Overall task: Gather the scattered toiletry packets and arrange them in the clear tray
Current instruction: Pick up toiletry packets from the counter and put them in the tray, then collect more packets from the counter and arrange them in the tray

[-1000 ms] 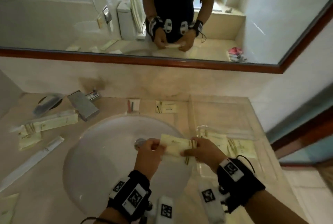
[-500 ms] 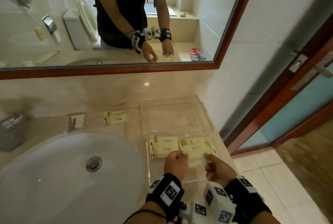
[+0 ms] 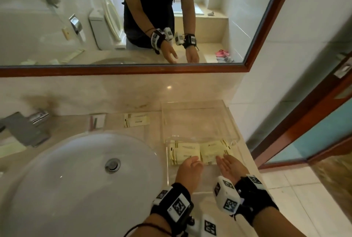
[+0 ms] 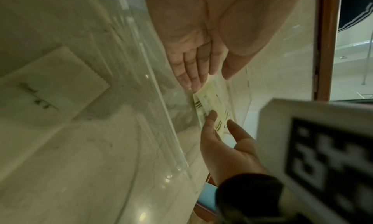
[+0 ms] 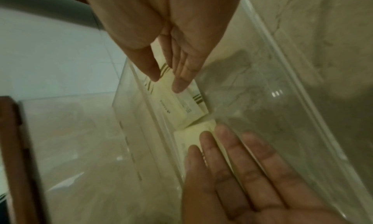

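Pale yellow toiletry packets [image 3: 200,152] are lying side by side in the clear tray [image 3: 200,107], beside the sink [image 3: 76,175]. The left hand [image 3: 189,168] and right hand [image 3: 229,166] are hovering over them, fingers straight and released, holding nothing, while another packet [image 3: 136,120] is lying on the counter [image 3: 72,124]

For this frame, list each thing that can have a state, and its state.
Left hand: open, holding nothing.
Right hand: open, holding nothing.
Clear tray: upright, partly filled.
Packets in tray: lying flat, side by side.
Packet behind the sink: flat on counter, outside tray.
Sink drain: cannot tell.
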